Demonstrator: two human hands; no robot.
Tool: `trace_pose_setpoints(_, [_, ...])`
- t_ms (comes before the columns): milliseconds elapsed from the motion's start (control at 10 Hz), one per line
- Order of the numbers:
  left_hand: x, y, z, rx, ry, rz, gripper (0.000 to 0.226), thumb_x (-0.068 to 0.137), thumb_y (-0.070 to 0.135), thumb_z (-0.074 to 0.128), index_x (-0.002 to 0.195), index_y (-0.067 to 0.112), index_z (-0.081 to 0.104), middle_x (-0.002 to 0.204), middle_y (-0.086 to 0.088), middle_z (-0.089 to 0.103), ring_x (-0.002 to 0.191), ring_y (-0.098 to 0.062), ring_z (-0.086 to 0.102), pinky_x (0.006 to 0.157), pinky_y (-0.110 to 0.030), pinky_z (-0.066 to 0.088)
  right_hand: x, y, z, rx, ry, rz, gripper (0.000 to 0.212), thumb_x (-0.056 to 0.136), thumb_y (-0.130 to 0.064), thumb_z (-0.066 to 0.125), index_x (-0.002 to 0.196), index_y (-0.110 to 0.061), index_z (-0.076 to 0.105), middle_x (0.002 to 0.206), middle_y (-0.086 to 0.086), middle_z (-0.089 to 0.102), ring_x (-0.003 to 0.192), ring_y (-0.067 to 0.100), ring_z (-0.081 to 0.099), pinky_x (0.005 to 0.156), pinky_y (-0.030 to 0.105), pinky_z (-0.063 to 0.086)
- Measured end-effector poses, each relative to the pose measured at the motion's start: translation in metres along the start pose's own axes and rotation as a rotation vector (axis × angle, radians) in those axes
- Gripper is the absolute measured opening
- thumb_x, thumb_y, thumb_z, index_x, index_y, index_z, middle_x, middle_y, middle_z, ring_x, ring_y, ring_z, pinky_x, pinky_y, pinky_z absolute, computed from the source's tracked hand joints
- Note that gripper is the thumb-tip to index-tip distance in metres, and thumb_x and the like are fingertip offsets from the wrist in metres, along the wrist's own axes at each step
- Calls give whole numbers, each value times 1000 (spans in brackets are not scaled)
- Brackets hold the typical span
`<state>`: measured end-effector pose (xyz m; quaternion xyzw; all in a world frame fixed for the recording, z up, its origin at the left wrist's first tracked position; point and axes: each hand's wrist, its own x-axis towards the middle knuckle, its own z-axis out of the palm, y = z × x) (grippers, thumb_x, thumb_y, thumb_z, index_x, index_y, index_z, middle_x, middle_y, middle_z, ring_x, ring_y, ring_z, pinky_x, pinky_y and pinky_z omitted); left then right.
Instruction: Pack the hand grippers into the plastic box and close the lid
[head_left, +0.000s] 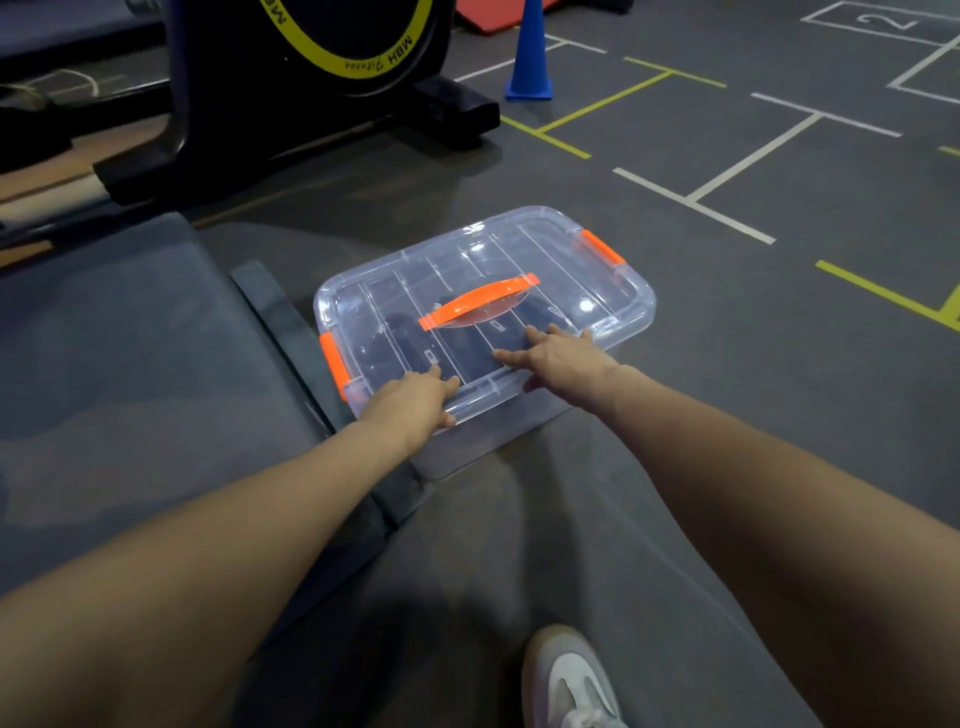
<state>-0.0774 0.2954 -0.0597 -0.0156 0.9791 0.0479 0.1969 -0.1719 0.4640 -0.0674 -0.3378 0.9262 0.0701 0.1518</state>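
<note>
Grey gym floor (675, 322) with painted lines; exercise bike (311, 78) and blue cone (530, 57) behind. Clear plastic box (483, 312) sits just ahead of the knees, lid (561, 260) already on, dark hand grippers (400, 332) dimly visible inside. Long axis runs near-left to far-right. Left hand (410, 402) presses the near edge, fingers fairly straight, thumb under the rim. Right hand (556, 353) lies flat, fingers spread on the lid. Near orange latch (332, 364) lies just left of the left hand; far latch (602, 247) lies beyond the right hand. Whether either has snapped down is unclear.
</note>
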Motion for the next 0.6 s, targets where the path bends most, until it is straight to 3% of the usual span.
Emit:
trace_pose_setpoints(200, [3,12,-5,48,26,0,45,96,26,46,137,11,39,149,-12,33,131,-35,40,106,-42,36,8,12,0,14,-17,-15,60,94,-27,52,145,-40,24,144,10,33,135,33,29,108,64,22])
trace_pose_setpoints(400, [3,8,-5,15,-9,23,51,96,27,45,144,17,30,153,-9,26,136,-33,34,109,-41,33,1,6,-9,26,-69,5,64,92,-28,54,146,-40,22,146,8,30,138,33,26,111,61,24])
trace_pose_setpoints(500, [-5,-4,-8,-91,-27,34,52,95,31,46,144,20,31,156,-3,22,140,-27,29,112,-41,31,-6,-4,-14,-17,-65,19,69,90,-27,58,147,-36,20,150,7,29,137,31,31,110,50,32])
trace_pose_setpoints(600, [-22,-24,-25,-150,98,17,51,93,33,49,141,23,35,148,-2,34,134,-25,38,106,-42,37,-13,-31,-39,219,-23,24,58,93,-15,53,147,-20,30,150,10,33,136,30,38,103,22,42])
